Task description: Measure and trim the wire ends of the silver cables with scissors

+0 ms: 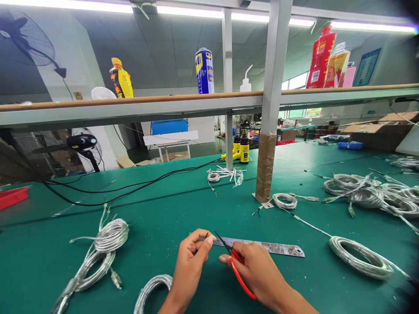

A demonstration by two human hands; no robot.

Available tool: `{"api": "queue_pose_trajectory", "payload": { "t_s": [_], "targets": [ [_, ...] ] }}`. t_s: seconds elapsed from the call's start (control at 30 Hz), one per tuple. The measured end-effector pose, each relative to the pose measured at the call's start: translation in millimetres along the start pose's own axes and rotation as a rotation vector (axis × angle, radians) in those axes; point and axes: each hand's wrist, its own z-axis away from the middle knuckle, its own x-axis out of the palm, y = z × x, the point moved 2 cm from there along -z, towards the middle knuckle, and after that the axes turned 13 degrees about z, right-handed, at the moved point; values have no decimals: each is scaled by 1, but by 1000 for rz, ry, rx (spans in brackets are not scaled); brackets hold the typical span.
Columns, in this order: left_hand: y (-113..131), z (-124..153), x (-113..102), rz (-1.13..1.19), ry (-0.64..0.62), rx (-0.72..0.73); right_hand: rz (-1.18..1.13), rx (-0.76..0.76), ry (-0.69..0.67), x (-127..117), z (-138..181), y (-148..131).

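Note:
In the lower middle, my left hand [195, 253] is closed in a pinch, thumb against forefinger. What sits between those fingertips is too small to make out. My right hand [258, 266] grips red-handled scissors [238, 272], their dark blades tilted up toward the left fingertips. Beneath both hands lies a steel ruler [278, 248], partly covered by them. A coil of clear-sheathed silvery cable [147, 290] rests beside my left wrist, half hidden by it.
Bundled cables [111, 237] lie at left, with a large cable coil [360, 257] and a heap of coils [369, 192] at right. A taped post [266, 170] rises from the green table [170, 218]. Above runs a shelf [147, 104] bearing a blue spray can [204, 72] and bottles.

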Motion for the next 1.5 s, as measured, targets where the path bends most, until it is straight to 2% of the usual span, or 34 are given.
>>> {"api": "queue_pose_trajectory", "payload": {
  "t_s": [0.07,0.2,0.33,0.37,0.43,0.53,0.7,0.87,1.1,1.27,1.4,1.5],
  "targets": [
    [0,-2,-3,29,16,-9,48,-31,-38,-9,0,3],
    [2,-9,-12,74,71,-31,114,-204,-170,-26,5,10],
    [6,-12,-19,94,95,-54,-52,-226,-397,-29,0,18],
    [7,-13,-20,92,97,-61,-85,-222,-394,-27,-5,19],
    [8,-14,-22,87,97,-80,-95,-207,-302,-20,-21,18],
    [6,-15,-22,81,72,-112,-20,-141,-223,-5,-46,12],
    [2,-15,-23,60,38,-133,30,-119,-278,15,-71,5],
    [4,-16,-23,48,27,-139,-12,-89,-328,20,-74,10],
    [5,-18,-23,40,31,-127,-69,9,-226,18,-57,13],
    [6,-16,-21,34,20,-158,46,186,-42,-5,-43,22],
    [6,-13,-15,10,-27,-179,203,172,194,-23,-39,39],
    [4,-10,-11,5,-48,-192,144,159,260,-23,-40,53]
  ]
}}
